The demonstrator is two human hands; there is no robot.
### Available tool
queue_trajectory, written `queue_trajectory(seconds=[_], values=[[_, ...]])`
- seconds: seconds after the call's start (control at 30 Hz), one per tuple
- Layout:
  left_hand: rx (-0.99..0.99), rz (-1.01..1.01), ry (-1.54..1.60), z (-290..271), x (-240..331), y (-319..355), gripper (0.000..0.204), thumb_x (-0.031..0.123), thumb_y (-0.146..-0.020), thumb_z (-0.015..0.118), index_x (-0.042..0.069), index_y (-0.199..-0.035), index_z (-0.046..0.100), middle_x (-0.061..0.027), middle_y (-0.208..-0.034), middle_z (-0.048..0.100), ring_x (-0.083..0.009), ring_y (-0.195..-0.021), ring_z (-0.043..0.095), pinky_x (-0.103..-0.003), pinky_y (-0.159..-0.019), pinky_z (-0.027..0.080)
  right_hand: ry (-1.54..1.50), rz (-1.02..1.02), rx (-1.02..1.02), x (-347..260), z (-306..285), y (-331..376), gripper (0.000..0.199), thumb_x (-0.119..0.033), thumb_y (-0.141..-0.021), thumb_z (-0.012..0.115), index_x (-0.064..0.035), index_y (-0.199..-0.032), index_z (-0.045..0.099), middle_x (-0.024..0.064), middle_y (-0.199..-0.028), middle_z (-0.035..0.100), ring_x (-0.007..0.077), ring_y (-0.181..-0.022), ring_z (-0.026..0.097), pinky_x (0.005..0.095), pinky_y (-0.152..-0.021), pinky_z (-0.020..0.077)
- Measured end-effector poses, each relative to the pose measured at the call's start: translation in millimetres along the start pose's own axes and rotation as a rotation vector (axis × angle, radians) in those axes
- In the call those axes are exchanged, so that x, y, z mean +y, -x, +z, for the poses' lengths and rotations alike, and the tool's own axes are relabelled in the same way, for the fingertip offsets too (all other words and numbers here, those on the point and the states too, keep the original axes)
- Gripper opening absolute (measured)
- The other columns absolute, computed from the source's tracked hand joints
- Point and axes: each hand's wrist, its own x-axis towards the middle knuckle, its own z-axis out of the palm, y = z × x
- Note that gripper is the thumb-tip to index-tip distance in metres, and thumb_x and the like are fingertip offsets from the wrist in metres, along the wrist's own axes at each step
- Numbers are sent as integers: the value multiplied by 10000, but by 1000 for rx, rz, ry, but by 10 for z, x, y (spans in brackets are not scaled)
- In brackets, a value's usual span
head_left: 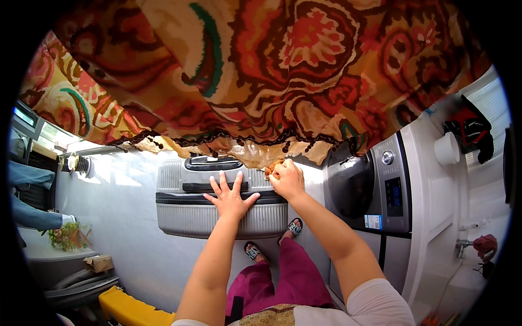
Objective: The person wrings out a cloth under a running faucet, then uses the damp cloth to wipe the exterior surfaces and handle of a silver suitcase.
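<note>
A grey ribbed suitcase (182, 218) rests on the floor in front of my feet, with dark handles and a dark band across it. My left hand (230, 203) lies flat on it with fingers spread, beside a dark handle. At the suitcase's right end, the fingers of my right hand (290, 181) are closed round a crumpled orange-brown cloth (272, 168) against the shell. Part of that cloth is hidden by the fingers. The suitcase's far edge lies close under the hem of a hanging patterned fabric (310, 65).
To the right stands a grey front-loading washing machine (390, 187). A white container (447, 148) and a tap (463, 247) are beyond it. On the left are denim-clad legs (33, 209), a leafy plant (65, 237), a small cardboard box (99, 263) and a yellow item (130, 307).
</note>
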Motion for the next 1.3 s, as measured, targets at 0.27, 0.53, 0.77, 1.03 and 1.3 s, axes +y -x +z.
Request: queue_trajectory(seconds=[0.27,0.53,0.77,1.03,1.3], values=[[-24,-27,22,-123,-139,-105,925,748,-681,656,360,-1467,359,-144,-1578,114,-440,-1445,18,-781,-1026,104,-83,184,30,-115,109,5,151,-224,-692,730,-114,-695,626,101,-864,555,298,-789,603,454,-696,459],[-92,-15,49,-140,54,-15,928,749,-692,648,365,-1479,342,-140,-1596,81,-424,-1460,-26,-766,-1046,64,39,474,-35,-143,-71,-341,136,-257,-725,672,-122,-729,652,121,-926,615,343,-874,624,438,-772,487],[-65,12,50,-71,18,64,945,757,-673,658,358,-1474,354,-135,-1594,84,-424,-1458,-24,-767,-1043,53,38,368,28,-111,-24,51,114,-216,-693,681,-115,-708,630,108,-853,584,314,-834,602,446,-756,471],[-58,16,57,-34,56,85,923,755,-686,647,350,-1468,372,-144,-1591,95,-429,-1457,-33,-772,-1040,53,76,249,-21,-190,17,15,107,-225,-715,687,-128,-724,643,106,-896,570,299,-868,603,449,-797,427],[-62,53,72,-30,94,179,914,761,-686,639,358,-1463,377,-153,-1590,103,-434,-1458,-35,-775,-1035,50,195,366,73,-203,40,-328,91,-224,-731,685,-151,-781,666,115,-961,587,303,-921,600,437,-833,418]])
